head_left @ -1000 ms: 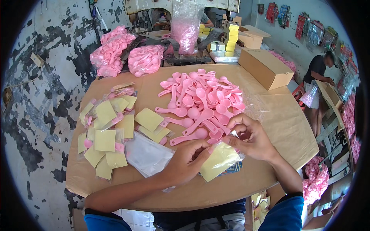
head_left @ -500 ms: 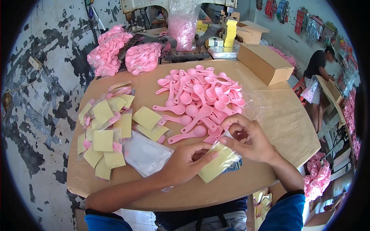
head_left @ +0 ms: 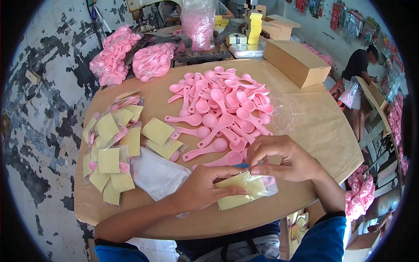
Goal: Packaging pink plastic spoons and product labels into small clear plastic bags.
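A clear plastic packet with a yellow card [head_left: 233, 194] in it is held low over the front of the table. My left hand [head_left: 205, 185] grips its left side, thumb lying across the card. My right hand [head_left: 283, 159] pinches the packet's upper edge between thumb and fingertips. The end of a pink measuring spoon [head_left: 268, 180] shows through the plastic below my right hand. A sliver of blue [head_left: 241, 165] peeks out between the hands. Just beyond them spreads a heap of loose pink measuring spoons [head_left: 218, 98].
Filled packets with yellow cards [head_left: 108, 160] are piled at the left. Beside my left forearm lies a stack of clear bags [head_left: 157, 172]. A cardboard box [head_left: 297, 63] and bagged pink spoons [head_left: 152, 61] line the far side. Another person [head_left: 358, 72] works at the right.
The packet has turned closer to level, and a pink spoon end now shows at its right. My right hand has shifted slightly right and down along its edge. The whole view has shifted a little.
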The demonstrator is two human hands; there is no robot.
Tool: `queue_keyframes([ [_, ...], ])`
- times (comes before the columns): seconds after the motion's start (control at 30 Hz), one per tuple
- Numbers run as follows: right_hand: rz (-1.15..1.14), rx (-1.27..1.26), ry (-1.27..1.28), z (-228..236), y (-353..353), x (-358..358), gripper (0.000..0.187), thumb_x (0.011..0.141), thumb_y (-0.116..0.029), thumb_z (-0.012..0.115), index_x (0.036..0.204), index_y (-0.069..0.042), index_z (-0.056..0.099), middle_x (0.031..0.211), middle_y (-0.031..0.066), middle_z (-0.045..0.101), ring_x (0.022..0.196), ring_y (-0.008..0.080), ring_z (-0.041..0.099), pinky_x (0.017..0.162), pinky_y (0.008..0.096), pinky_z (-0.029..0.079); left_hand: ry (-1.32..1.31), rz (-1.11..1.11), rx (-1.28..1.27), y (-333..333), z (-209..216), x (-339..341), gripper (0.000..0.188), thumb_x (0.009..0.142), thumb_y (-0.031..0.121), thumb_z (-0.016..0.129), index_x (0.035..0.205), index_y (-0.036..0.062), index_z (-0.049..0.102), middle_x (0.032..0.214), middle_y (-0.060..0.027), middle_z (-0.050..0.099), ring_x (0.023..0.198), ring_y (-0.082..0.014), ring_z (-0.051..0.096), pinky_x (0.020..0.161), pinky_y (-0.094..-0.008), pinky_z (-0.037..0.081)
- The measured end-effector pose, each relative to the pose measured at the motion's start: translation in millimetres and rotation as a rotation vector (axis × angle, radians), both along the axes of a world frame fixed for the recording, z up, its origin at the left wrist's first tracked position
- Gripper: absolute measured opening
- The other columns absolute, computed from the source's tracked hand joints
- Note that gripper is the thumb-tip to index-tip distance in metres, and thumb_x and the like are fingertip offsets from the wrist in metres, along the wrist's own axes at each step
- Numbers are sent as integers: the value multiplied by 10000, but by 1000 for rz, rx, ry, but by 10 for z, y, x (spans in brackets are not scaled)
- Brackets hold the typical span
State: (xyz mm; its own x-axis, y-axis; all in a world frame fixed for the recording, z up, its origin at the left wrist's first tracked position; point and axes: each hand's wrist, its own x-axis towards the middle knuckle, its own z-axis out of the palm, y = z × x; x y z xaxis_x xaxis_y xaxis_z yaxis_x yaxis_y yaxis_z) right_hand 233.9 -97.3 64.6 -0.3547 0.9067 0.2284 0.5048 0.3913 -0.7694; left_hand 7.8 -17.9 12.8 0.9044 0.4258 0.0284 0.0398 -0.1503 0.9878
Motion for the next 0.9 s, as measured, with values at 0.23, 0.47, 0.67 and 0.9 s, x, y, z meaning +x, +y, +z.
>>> queue_keyframes([
  [0.23,114,106,707,-46,-15,188,305,965,-328,579,1122,-72,523,1016,109,579,930,196,585,800,350,492,-49,-62,-198,-17,27,-5,420,891,215,706,1208,-16,556,1036,-37,622,901,-58,573,736,-232,491],
  [0.47,81,-164,387,-94,-65,204,494,905,-236,687,1299,4,512,1060,88,634,868,133,631,766,286,531,-204,82,-235,-48,13,8,342,941,123,627,1219,-22,490,1089,-53,583,973,-90,593,788,-242,514],
  [0.67,-161,-220,407,-153,-45,-109,213,911,-68,653,1106,18,659,902,53,680,819,82,632,747,248,535,-138,130,-238,23,89,-4,347,1006,184,516,1260,-52,517,1117,-59,604,981,-86,594,833,-225,488],
  [0.9,-168,-132,356,-260,-27,-144,226,884,-41,678,1101,20,662,902,79,698,736,83,637,660,227,529,-126,202,-263,24,60,-18,354,1004,171,523,1282,-48,532,1064,-46,639,932,-72,597,821,-223,492],
])
